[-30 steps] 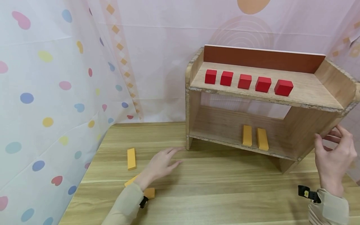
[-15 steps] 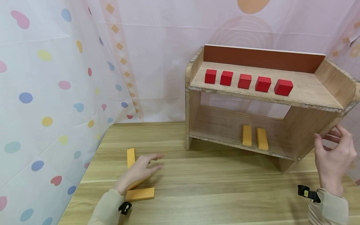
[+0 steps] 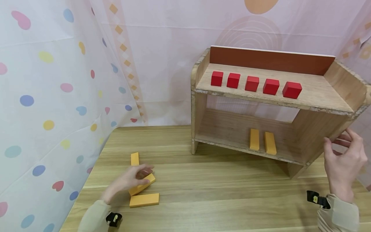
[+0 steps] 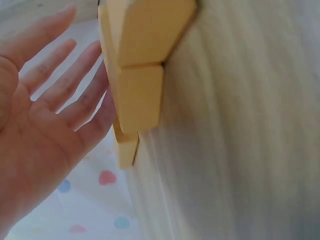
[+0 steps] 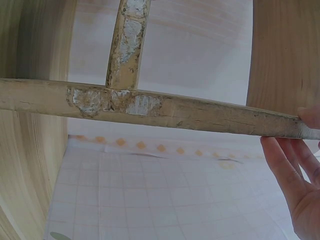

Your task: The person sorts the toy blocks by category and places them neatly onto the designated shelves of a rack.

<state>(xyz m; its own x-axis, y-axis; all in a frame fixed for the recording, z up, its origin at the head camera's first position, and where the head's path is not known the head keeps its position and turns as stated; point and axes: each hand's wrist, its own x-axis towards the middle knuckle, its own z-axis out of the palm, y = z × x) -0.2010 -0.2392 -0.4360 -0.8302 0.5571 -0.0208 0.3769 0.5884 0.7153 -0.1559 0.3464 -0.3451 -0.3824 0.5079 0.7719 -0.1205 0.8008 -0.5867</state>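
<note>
My left hand (image 3: pixel 127 180) hovers with parted fingers over a yellow rectangular block (image 3: pixel 147 183), the middle one of three on the table. The left wrist view shows the palm and extended fingers right alongside the yellow blocks (image 4: pixel 141 97), not curled round them. Another yellow block (image 3: pixel 144 200) lies nearer the front, and a third (image 3: pixel 134 158) sits behind, partly hidden by the hand. At the right, my right hand (image 3: pixel 346 164) grips the side panel of a wooden shelf (image 3: pixel 316 85). In the right wrist view, thumb and fingers are on opposite faces of that panel (image 5: pixel 210 117).
Several red cubes (image 3: pixel 252 83) stand in a row on the upper board. Two yellow blocks (image 3: pixel 254 139) lie on the lower board, towards its right. The wood-grain table (image 3: pixel 203 196) meets a dotted curtain (image 3: pixel 66 96) at the left; another hangs behind the shelf.
My left hand has moved left and towards me, away from the shelf's left foot, to the yellow blocks on the table. My right hand has stayed on the side panel.
</note>
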